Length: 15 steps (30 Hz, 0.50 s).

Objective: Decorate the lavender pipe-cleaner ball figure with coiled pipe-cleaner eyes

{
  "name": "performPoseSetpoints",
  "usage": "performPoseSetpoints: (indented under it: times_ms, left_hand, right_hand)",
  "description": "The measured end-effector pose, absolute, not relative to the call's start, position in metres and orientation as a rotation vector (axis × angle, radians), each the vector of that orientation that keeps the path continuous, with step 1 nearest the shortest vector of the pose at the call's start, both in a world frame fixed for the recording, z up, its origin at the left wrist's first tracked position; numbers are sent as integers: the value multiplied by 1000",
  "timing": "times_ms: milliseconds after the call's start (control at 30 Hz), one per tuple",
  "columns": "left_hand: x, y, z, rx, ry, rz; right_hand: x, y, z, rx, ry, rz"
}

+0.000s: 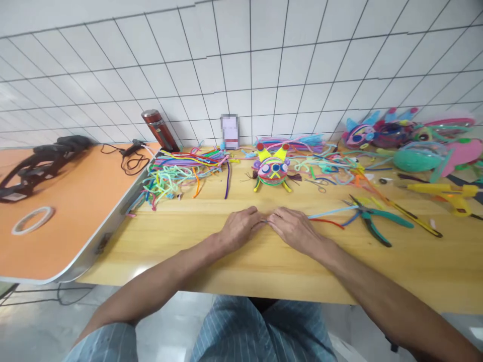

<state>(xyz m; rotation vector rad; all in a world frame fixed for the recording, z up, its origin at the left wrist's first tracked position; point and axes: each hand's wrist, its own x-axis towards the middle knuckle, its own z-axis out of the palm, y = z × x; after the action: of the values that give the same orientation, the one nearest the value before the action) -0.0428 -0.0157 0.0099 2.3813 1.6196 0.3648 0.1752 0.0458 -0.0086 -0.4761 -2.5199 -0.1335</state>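
Note:
My left hand (pixel 241 229) and my right hand (pixel 294 231) meet over the wooden table, fingers pinched close together. A short piece of pipe cleaner shows in the gap between them. From behind my right hand, a light blue pipe cleaner (pixel 330 212), a red pipe cleaner (pixel 328 220) and a darker blue pipe cleaner (pixel 351 219) run out to the right. Whether these are twisted together inside my fingers is hidden. Just beyond my hands stands a colourful round creature (pixel 272 171) with yellow ears and legs. Teal-handled pliers (pixel 372 216) lie open to the right.
Pipe cleaners (pixel 169 173) pile up at the left back. A thermos (pixel 161 131) and a phone (pixel 230 131) stand by the tiled wall. On the right lie a utility knife (pixel 415 217), a yellow glue gun (pixel 449 193) and craft creatures (pixel 418 158). A tape roll (pixel 33 220) sits on the orange table.

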Motion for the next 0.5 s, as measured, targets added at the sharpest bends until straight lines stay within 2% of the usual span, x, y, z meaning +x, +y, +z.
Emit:
performPoseSetpoints:
  times_ms: [267,500]
  left_hand:
    - [-50,-18,-12,2332,1563,465]
    - [-51,-18,-9,2155,1627,521]
  right_hand:
    - [169,42,-12,-544,-2617,-113]
    - [158,40,14,-565,-2688,-138]
